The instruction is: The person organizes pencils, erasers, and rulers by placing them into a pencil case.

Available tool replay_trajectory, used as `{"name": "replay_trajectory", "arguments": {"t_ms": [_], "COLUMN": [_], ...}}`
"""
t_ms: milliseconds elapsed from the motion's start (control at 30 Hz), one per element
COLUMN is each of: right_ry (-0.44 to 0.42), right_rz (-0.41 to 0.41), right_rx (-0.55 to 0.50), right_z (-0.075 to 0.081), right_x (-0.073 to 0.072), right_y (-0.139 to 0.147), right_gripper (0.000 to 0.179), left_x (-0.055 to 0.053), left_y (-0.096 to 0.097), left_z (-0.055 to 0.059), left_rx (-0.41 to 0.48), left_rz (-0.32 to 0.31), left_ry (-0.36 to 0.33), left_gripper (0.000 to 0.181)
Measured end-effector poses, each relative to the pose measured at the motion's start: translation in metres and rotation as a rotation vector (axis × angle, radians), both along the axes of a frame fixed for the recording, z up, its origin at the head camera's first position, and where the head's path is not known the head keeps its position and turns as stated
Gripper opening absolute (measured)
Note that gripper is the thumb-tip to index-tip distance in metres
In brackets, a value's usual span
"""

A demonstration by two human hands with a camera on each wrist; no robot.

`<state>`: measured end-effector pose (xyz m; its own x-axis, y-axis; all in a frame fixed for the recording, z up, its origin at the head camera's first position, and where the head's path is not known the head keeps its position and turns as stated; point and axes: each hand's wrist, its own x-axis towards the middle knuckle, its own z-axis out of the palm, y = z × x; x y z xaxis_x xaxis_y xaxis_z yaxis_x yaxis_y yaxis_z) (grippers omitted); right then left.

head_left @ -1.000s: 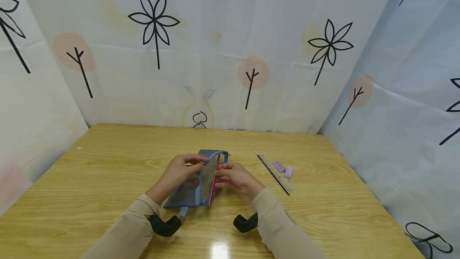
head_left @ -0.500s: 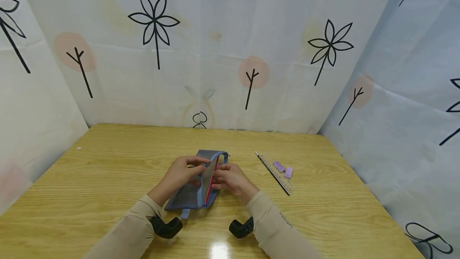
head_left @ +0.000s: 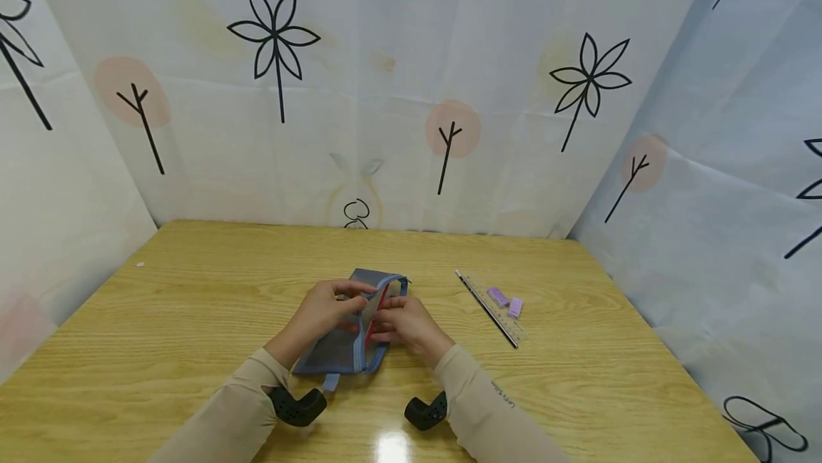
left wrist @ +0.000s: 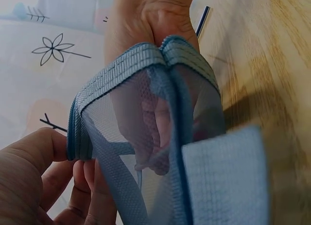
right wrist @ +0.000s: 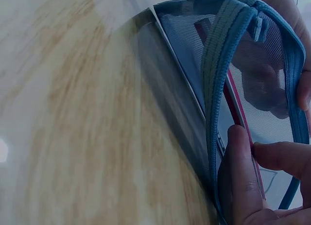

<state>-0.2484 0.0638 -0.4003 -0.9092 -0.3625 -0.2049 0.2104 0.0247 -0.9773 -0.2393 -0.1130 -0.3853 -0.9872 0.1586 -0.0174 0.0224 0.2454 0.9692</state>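
Observation:
A blue-grey mesh zip pouch point(head_left: 329, 353) lies on the table, its zipped mouth spread apart on the right side. My left hand point(head_left: 324, 314) grips the zip edge of the pouch between thumb and fingers, as the left wrist view shows. My right hand point(head_left: 407, 324) is at the mouth, pinching a thin, flat red-edged thing point(right wrist: 236, 106) between thumb and forefinger. Most of that flat thing is down inside the pouch, seen edge-on, and its kind cannot be told. Through the mesh in the left wrist view, fingers point(left wrist: 163, 123) of the right hand show.
To the right on the wooden table point(head_left: 193, 306) lie a dark pencil point(head_left: 486, 309), a clear ruler point(head_left: 510, 329) and two small purple blocks, one purple block point(head_left: 497, 297) beside the other. A tiny pale scrap point(head_left: 140, 265) is at far left. Patterned cloth walls point(head_left: 385, 92) enclose the table.
My right hand has moved left and into the pouch mouth, and the red-edged thing has sunk deeper inside. My left hand has stayed almost still.

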Motion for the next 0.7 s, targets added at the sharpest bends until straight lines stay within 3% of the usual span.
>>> {"name": "replay_trajectory", "arguments": {"t_ms": [400,700], "right_ry": [0.075,0.077], "right_rz": [-0.053,-0.067], "right_rx": [0.042,0.074], "right_z": [-0.006,-0.005], "right_x": [0.002,0.002], "right_y": [-0.007,-0.011], "right_gripper": [0.035,0.036], "left_x": [0.003,0.001], "left_y": [0.002,0.004], "left_z": [-0.002,-0.003], "left_rx": [-0.013,-0.01], "left_rz": [-0.017,-0.041], "left_ry": [0.01,0.005], "left_gripper": [0.025,0.025]}}
